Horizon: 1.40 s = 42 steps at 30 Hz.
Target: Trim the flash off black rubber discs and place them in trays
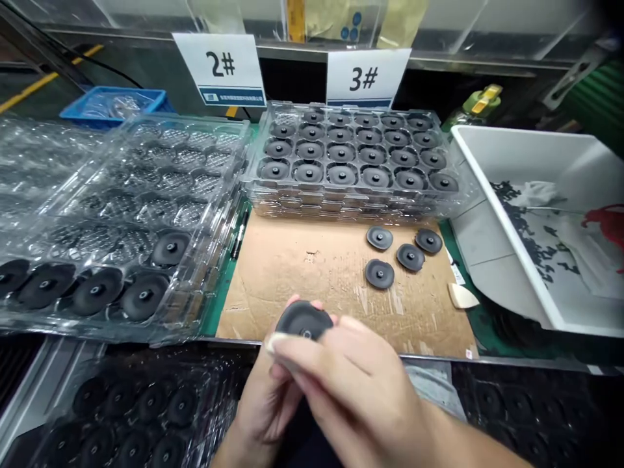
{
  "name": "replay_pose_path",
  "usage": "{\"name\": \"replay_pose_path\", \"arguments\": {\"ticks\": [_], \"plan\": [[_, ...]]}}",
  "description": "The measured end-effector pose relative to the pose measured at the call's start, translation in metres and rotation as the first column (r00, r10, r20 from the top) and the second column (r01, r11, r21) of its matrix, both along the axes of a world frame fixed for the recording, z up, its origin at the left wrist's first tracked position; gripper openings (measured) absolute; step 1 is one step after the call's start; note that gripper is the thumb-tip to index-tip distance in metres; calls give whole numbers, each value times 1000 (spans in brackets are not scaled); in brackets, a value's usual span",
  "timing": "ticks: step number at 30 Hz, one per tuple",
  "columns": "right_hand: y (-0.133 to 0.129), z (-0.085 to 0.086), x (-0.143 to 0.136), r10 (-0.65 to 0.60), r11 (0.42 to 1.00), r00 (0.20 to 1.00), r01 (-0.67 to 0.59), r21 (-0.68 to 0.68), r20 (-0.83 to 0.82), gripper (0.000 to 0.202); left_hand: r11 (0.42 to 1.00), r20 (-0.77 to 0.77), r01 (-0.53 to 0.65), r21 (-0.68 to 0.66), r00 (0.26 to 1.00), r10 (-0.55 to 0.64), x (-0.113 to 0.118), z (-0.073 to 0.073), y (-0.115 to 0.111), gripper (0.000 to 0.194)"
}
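Near the front edge of the cardboard, a round black disc (304,317) with a small hub is held up between both hands. My left hand (266,403) grips it from below and behind, with fingertips showing at its far rim. Across the near side of the disc lies my right hand (358,383), its thumb and fingers pinched together over the rim; a pale tip shows at the left end of the pinch, and whatever else may be between those fingers is hidden. Several similar discs (379,273) lie on the cardboard (292,260) beyond my right hand.
A stacked clear tray (351,201) of black discs stands at the back. On the left is a partly filled clear tray (195,273). A white bin (511,240) with black scraps stands right, beside a pale wedge (462,296). More disc trays sit below the bench edge.
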State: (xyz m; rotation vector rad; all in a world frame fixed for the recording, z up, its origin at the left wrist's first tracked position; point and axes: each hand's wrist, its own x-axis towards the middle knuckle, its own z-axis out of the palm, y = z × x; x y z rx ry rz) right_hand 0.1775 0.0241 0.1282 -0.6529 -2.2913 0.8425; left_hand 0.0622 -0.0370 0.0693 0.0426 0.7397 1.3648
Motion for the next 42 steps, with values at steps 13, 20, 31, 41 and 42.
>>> {"name": "replay_pose_path", "arguments": {"ticks": [13, 20, 31, 41, 42], "plan": [[37, -104, 25, -338, 920, 913, 371, -123, 227, 28, 950, 326, -57, 308, 944, -49, -4, 1, -7, 45], [22, -104, 38, -324, 924, 910, 363, -121, 260, 38, 957, 372, 37, 287, 916, -147, 3, 4, -5, 47], [-14, -107, 88, -226, 924, 946, 284, -256, 233, 37, 935, -727, 232, 270, 686, 40, 26, 0, -1, 84], [-17, -65, 113, -199, 975, 977, 206, -85, 81, 49, 877, -952, 398, 270, 249, 180, 44, 7, -6, 101], [-15, -62, 114, -174, 982, 981, 179, -64, 83, 49, 881, -947, 388, 271, 271, 172, 45, 8, -7, 100]]}}
